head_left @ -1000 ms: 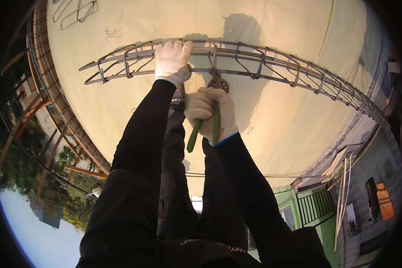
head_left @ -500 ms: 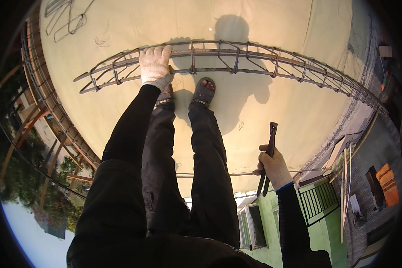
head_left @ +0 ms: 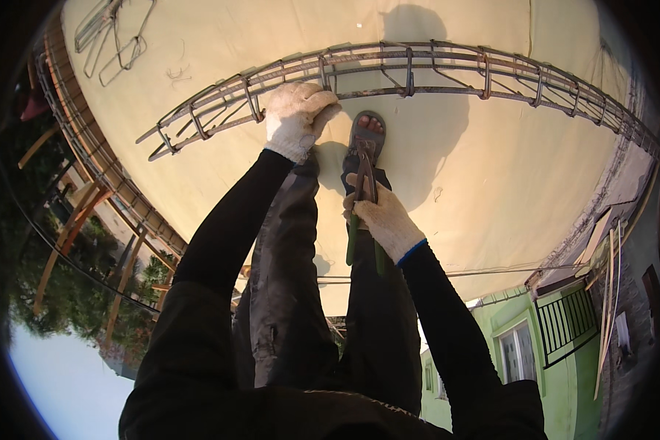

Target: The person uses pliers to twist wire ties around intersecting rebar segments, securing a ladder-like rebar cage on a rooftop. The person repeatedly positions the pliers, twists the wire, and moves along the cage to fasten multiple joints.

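Observation:
A long rebar cage (head_left: 447, 88), made of ribbed bars and square stirrups, lies across the pale surface in front of my feet. My left hand (head_left: 297, 121), in a white knitted glove, is at the cage's near lower bar with its fingers curled in. The glove hides that stretch of bar and whatever is between the fingers. Below and right of it, my gloved right hand (head_left: 385, 220) is closed around a pair of pincers (head_left: 365, 158) with green handles. Their metal jaws point toward the cage, over my sandalled foot (head_left: 368, 132).
Bent wire stirrups (head_left: 114, 44) lie at the far left. Bars (head_left: 99, 161) run along the surface's left edge, with trees beyond. At the lower right are a green wall (head_left: 557, 381), a dark railing (head_left: 566, 328) and long thin strips of wood (head_left: 606, 308).
My right hand has brought the pincers from the lower right up toward the cage. My left hand has shifted right along the cage and curled its fingers. The view has moved somewhat.

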Tool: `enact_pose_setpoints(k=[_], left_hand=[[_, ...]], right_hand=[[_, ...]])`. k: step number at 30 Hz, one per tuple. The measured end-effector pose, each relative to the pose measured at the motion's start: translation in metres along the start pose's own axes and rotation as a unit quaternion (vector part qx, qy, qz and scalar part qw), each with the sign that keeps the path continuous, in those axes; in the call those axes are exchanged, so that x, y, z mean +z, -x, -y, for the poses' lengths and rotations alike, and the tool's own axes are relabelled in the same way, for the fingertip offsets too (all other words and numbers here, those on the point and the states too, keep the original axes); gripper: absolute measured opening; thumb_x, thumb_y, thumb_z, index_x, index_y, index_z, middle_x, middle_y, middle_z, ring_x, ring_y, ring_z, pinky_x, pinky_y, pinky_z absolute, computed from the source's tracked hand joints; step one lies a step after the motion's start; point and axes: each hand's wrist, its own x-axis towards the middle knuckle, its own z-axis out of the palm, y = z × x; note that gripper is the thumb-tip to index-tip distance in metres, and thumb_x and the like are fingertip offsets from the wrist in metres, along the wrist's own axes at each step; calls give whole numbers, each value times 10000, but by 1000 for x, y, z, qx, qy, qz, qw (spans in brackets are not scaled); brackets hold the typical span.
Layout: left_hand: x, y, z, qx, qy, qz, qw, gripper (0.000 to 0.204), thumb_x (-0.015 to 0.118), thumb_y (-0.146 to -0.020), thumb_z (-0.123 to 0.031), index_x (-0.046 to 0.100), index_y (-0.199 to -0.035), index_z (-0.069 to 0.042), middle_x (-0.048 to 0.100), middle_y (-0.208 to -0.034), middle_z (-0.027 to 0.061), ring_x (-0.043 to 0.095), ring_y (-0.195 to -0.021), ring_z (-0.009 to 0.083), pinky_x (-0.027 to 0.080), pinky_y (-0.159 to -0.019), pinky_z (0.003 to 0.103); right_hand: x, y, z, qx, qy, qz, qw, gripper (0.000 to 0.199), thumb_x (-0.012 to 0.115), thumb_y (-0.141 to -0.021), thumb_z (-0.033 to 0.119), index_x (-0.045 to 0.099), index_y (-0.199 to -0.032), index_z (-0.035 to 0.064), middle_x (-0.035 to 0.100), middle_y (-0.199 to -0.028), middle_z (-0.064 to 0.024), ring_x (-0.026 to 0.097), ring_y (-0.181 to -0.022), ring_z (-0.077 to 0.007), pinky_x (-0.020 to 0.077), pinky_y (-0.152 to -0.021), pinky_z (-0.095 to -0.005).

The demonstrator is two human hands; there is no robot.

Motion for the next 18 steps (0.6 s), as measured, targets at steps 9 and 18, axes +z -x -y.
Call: enact_pose_setpoints(k=[9, 18], left_hand=[[15, -16, 7, -461, 82, 126, 874, 435, 761, -953, -492, 860, -1200, -147, 845, -1068, 125, 803, -1011, 305, 612, -933, 433], [27, -53, 56, -368, -85, 421, 824, 642, 721, -941, -604, 800, -1357, -122, 758, -1398, 200, 715, -1320, 386, 566, -1114, 487]], right_hand=[[-8, -18, 8, -6, -32, -79, 996, 487, 532, -1010, -34, 540, -1497, -14, 672, -1054, -89, 699, -887, -182, 613, -846, -339], [20, -79, 29, -165, -129, -153, 966, 203, 714, -987, 17, 636, -1174, 20, 657, -950, -51, 638, -784, -153, 553, -738, -337]])
